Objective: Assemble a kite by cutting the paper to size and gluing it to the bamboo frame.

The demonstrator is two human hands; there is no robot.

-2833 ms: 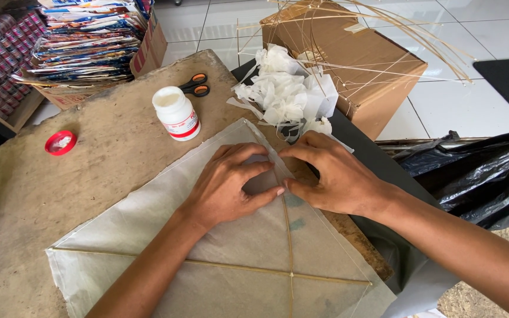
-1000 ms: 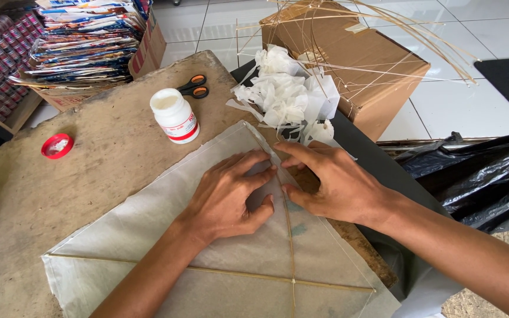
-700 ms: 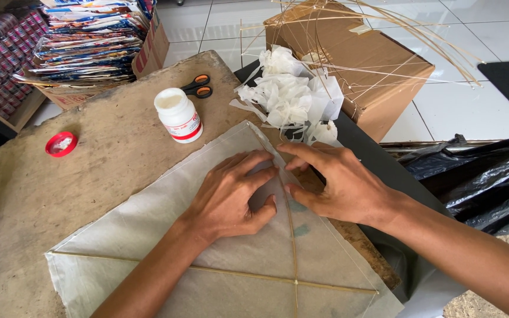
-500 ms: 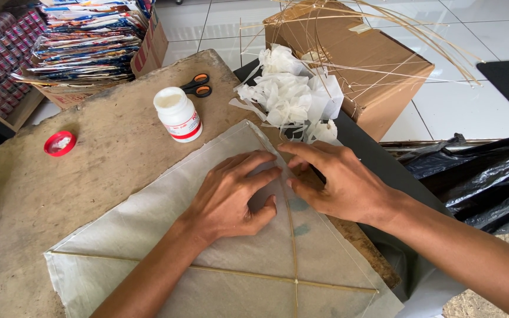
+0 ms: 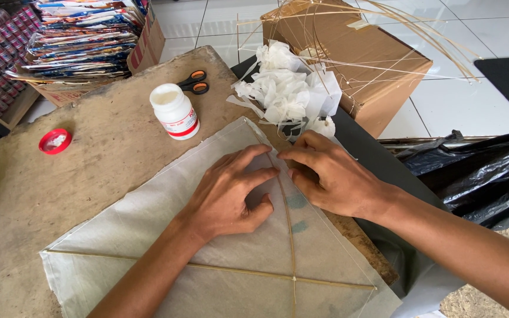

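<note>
In the head view, a pale paper kite [image 5: 148, 235] is being pressed flat on a worn brown table [image 5: 60, 194]; the left hand [image 5: 228, 197] is lying on it palm down, fingers spread and extended, grasping nothing; the right hand [image 5: 331, 174] is being held just beside it, its fingertips bent down onto the paper at the thin bamboo spine [image 5: 290, 235], and nothing is being gripped between them. The spine is running between the two hands and is being crossed, nearer the wrists, by a second thin stick [image 5: 207, 268]. Beyond the left hand's fingers, a white glue bottle [image 5: 174, 111] is standing open, with orange-handled scissors [image 5: 195, 82] behind it; a red cap [image 5: 55, 141] is lying well off to that hand's outer side. Just beyond the right hand's fingertips, crumpled white paper scraps [image 5: 284, 88] are piled; a cardboard box [image 5: 354, 59] with thin bamboo strips over it is standing further off.
</note>
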